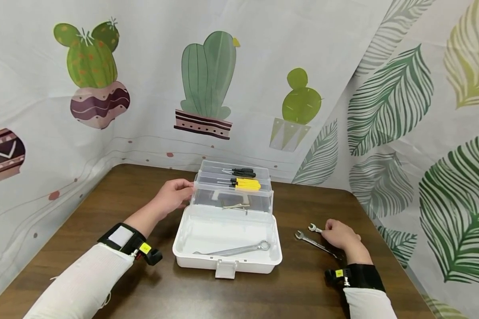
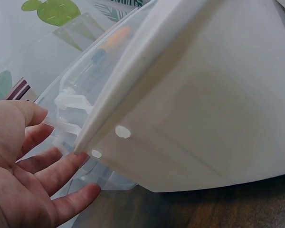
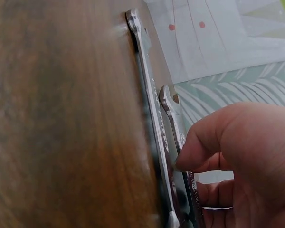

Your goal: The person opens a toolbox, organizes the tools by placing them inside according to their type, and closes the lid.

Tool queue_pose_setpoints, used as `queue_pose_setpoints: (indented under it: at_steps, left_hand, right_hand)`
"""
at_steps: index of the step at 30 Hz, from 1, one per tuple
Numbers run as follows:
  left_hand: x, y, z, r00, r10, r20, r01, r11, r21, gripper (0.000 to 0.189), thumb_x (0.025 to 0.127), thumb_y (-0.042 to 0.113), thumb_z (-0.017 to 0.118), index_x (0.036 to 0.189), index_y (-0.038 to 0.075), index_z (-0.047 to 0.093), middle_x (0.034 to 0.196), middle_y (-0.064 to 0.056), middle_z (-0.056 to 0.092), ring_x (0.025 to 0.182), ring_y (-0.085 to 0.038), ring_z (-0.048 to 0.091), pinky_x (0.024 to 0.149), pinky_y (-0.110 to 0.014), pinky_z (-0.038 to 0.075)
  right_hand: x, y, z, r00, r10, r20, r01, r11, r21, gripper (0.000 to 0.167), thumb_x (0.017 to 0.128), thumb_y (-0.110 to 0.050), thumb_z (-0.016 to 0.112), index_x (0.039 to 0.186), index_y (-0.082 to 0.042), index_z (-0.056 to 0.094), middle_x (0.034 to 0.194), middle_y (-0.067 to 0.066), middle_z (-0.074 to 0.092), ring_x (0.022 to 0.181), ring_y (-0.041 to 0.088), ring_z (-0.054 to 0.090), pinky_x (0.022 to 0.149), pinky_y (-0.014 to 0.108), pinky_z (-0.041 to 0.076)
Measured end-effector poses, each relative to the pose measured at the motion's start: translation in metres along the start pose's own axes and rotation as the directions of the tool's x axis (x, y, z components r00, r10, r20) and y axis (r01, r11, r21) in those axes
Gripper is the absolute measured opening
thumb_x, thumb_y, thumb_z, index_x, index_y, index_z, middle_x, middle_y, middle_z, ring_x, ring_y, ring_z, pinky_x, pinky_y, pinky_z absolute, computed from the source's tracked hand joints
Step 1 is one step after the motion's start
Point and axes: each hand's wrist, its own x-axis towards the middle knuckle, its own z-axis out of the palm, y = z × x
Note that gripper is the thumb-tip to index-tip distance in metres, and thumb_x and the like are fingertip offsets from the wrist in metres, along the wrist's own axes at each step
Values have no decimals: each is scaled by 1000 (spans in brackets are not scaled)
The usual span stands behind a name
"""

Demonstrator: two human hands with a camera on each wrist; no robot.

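Observation:
An opened white toolbox stands mid-table, with a long combination wrench lying inside. My left hand is at the left side of its raised clear trays; in the left wrist view the fingers reach loosely beside the hinge links and touch the box's edge. On the right, my right hand pinches a small open-ended wrench between thumb and fingers. A longer wrench lies right beside it on the table, its near end partly behind the hand.
The trays carry black-handled screwdrivers, yellow-handled screwdrivers and a few small metal pieces. The box's front latch hangs down. A brown wooden table meets a printed cloth backdrop behind and at the sides.

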Motion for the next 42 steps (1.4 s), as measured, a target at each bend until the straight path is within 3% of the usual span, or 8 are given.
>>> queue_pose_setpoints:
  at_steps: [13,20,25,34,42]
  left_hand:
    - [-1,1,0,1000,16,2,-16,1000,16,38,105,34,58,126,3,65,136,-19,65,119,-31,67,93,-49,60]
    - [-2,2,0,1000,10,-2,-10,1000,22,37,104,33,58,124,2,65,135,-20,64,117,-31,68,92,-49,60]
    - [-3,3,0,1000,7,3,-7,1000,21,37,105,33,58,125,3,65,136,-19,64,120,-32,67,94,-51,59]
    - [-2,1,0,1000,-2,0,2,1000,21,38,105,33,58,126,2,65,136,-20,64,119,-34,67,95,-53,59]
    - [-3,2,0,1000,9,-4,-9,1000,15,38,104,32,59,126,2,65,135,-21,64,118,-32,68,94,-52,59]
  right_hand:
    - [2,6,1,989,-137,-58,139,990,34,8,80,-8,62,80,-11,55,78,5,58,72,22,54,62,33,40]
    - [3,12,0,994,-77,-73,86,989,124,20,76,-8,71,94,-3,63,87,11,66,78,25,59,65,35,46]
    - [3,16,-4,998,-54,-37,58,990,132,18,76,-9,74,91,-2,66,83,11,66,74,25,59,62,34,47]
    - [1,21,-4,998,-66,1,65,990,125,13,76,-13,76,78,-6,64,71,3,59,62,20,54,55,32,44]
    - [0,21,-3,988,-154,-22,155,979,134,13,75,-11,76,78,-8,64,73,2,60,68,18,53,62,32,44]
